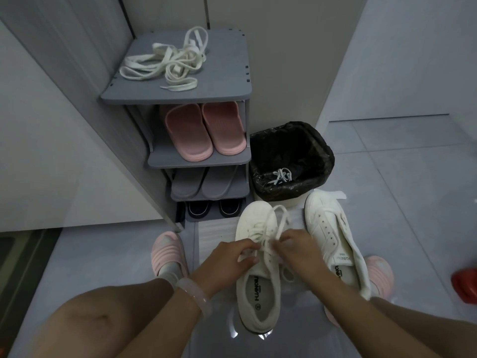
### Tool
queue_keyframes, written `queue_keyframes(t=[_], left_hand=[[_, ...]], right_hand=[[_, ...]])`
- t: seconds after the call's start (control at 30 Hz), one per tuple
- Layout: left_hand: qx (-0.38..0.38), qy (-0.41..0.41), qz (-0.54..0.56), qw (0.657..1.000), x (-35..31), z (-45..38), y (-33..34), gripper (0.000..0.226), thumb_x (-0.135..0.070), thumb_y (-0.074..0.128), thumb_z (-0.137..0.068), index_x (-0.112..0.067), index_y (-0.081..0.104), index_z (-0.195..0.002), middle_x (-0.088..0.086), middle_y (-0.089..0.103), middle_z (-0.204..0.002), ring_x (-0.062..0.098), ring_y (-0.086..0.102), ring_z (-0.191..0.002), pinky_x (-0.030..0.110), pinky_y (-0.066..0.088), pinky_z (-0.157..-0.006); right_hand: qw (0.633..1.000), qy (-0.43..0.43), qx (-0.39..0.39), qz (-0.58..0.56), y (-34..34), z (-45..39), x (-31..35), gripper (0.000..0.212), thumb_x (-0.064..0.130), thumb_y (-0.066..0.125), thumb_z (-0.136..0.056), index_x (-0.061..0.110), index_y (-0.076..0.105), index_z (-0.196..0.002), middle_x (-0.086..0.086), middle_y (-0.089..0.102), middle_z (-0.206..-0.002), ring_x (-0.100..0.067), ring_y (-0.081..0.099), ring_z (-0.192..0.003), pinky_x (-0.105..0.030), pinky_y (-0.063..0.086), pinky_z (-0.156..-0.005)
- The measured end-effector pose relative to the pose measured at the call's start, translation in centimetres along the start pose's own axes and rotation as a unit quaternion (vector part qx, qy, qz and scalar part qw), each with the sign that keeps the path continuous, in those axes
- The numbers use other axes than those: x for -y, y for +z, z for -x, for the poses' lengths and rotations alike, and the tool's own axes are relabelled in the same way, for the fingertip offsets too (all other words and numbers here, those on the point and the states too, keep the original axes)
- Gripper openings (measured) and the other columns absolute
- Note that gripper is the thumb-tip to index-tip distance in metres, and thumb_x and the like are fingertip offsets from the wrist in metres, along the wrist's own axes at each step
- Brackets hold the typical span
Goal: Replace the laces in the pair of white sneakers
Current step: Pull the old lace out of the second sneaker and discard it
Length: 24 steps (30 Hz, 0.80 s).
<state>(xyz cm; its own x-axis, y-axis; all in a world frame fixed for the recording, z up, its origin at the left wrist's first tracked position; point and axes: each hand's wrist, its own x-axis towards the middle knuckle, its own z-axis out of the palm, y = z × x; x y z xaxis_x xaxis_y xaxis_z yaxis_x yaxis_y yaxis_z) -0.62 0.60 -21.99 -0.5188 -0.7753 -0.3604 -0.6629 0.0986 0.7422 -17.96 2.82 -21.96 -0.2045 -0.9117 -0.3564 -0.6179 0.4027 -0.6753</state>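
Hands, left (233, 257) and right (299, 245), pinch the limp lace (275, 218) above the near sneaker (258, 280); fresh laces (165, 62) wait at twelve o'clock.

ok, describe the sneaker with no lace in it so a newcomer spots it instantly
Start at the grey shoe rack, then the black-lined bin to its right. Two white sneakers lie on the floor in front of the bin. The unlaced sneaker is the right one, with bare eyelets and no hands on it.

Single head-worn wide-angle view, looking steeply down and forward, close over the floor (413, 177), shoe rack (180, 94) upper centre.
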Motion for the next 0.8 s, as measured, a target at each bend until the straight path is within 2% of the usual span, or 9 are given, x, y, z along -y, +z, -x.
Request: queue_keyframes(t=[0.2,0.33,0.4,0.47,0.5,0.53,0.6,0.67,0.8], left_hand=[[-0.005,-0.002,-0.006,1.0,-0.1,0.0,0.1,0.03,-0.033,0.056,-0.09,-0.031,0.058,-0.12,-0.003,0.061,-0.118,0.01,0.053,-0.111,0.018,0.039,-0.088],[-0.014,-0.006,-0.022,1.0,-0.4,-0.2,0.2,0.027,-0.034,0.054,-0.091,-0.031,0.059,-0.118,-0.003,0.062,-0.115,0.01,0.055,-0.107,0.018,0.039,-0.083],[-0.048,-0.015,-0.018,0.999,-0.5,-0.5,0.3,0.024,-0.033,0.051,-0.093,-0.03,0.059,-0.115,-0.002,0.064,-0.112,0.011,0.059,-0.103,0.02,0.043,-0.082],[-0.095,-0.031,-0.026,0.995,-0.8,-0.9,0.3,0.021,-0.029,0.049,-0.094,-0.027,0.059,-0.112,0.0,0.066,-0.108,0.014,0.062,-0.098,0.022,0.046,-0.079],[-0.114,-0.04,-0.047,0.992,-1.0,-1.2,0.4,0.021,-0.028,0.049,-0.093,-0.025,0.059,-0.111,0.0,0.065,-0.107,0.015,0.061,-0.095,0.023,0.046,-0.078],[-0.125,-0.046,-0.073,0.988,-1.2,-1.5,0.6,0.021,-0.027,0.049,-0.093,-0.022,0.059,-0.11,0.001,0.064,-0.106,0.016,0.06,-0.094,0.025,0.046,-0.077],[-0.133,-0.055,-0.116,0.983,-1.7,-2.2,1.0,0.02,-0.027,0.05,-0.092,-0.017,0.059,-0.106,0.003,0.06,-0.106,0.018,0.057,-0.094,0.028,0.045,-0.077],[-0.132,-0.07,-0.142,0.978,-2.3,-2.7,1.3,0.022,-0.031,0.051,-0.091,-0.013,0.055,-0.102,0.004,0.055,-0.105,0.021,0.054,-0.095,0.029,0.041,-0.075],[-0.104,-0.07,-0.268,0.955,-3.5,-3.6,1.8,0.022,-0.022,0.041,-0.095,-0.008,0.052,-0.108,0.009,0.055,-0.113,0.025,0.054,-0.104,0.031,0.041,-0.082]], right_hand=[[0.991,-0.109,-0.073,0.011,1.3,-0.1,-0.4,0.039,0.01,0.061,-0.084,0.028,0.037,-0.059,0.007,0.044,-0.071,-0.009,0.04,-0.07,-0.019,0.026,-0.063],[0.969,-0.108,-0.198,-0.097,-1.3,-0.6,0.5,0.02,0.012,0.055,-0.088,0.015,0.047,-0.07,-0.003,0.049,-0.079,-0.014,0.042,-0.076,-0.017,0.027,-0.062],[0.966,-0.084,-0.22,-0.108,-2.5,-1.0,0.5,0.01,0.009,0.056,-0.087,0.01,0.052,-0.078,-0.007,0.055,-0.085,-0.018,0.046,-0.082,-0.021,0.027,-0.062],[0.984,-0.067,-0.143,-0.078,-2.7,-1.0,0.3,0.002,0.012,0.057,-0.087,0.013,0.057,-0.085,-0.005,0.058,-0.09,-0.018,0.051,-0.086,-0.02,0.032,-0.063],[0.995,-0.048,-0.077,-0.051,-2.4,-0.7,0.1,0.009,0.018,0.058,-0.088,0.014,0.059,-0.096,-0.004,0.058,-0.096,-0.018,0.053,-0.091,-0.018,0.036,-0.067],[0.999,-0.035,-0.013,-0.009,-2.0,-0.3,-0.1,0.027,0.025,0.059,-0.088,0.015,0.057,-0.113,-0.004,0.056,-0.108,-0.018,0.052,-0.1,-0.019,0.039,-0.077],[0.994,-0.042,0.079,0.064,-1.3,0.5,-0.5,0.064,0.038,0.061,-0.087,0.016,0.035,-0.141,-0.006,0.043,-0.136,-0.02,0.042,-0.125,-0.027,0.035,-0.099],[0.986,-0.068,0.137,0.06,-0.8,1.2,-0.5,0.081,0.04,0.062,-0.086,0.018,0.015,-0.148,-0.003,0.025,-0.151,-0.017,0.027,-0.137,-0.027,0.026,-0.108],[0.98,-0.085,0.172,0.054,0.0,1.8,-0.2,0.096,0.037,0.064,-0.085,0.018,-0.004,-0.149,-0.001,0.01,-0.155,-0.015,0.021,-0.14,-0.025,0.026,-0.107]])
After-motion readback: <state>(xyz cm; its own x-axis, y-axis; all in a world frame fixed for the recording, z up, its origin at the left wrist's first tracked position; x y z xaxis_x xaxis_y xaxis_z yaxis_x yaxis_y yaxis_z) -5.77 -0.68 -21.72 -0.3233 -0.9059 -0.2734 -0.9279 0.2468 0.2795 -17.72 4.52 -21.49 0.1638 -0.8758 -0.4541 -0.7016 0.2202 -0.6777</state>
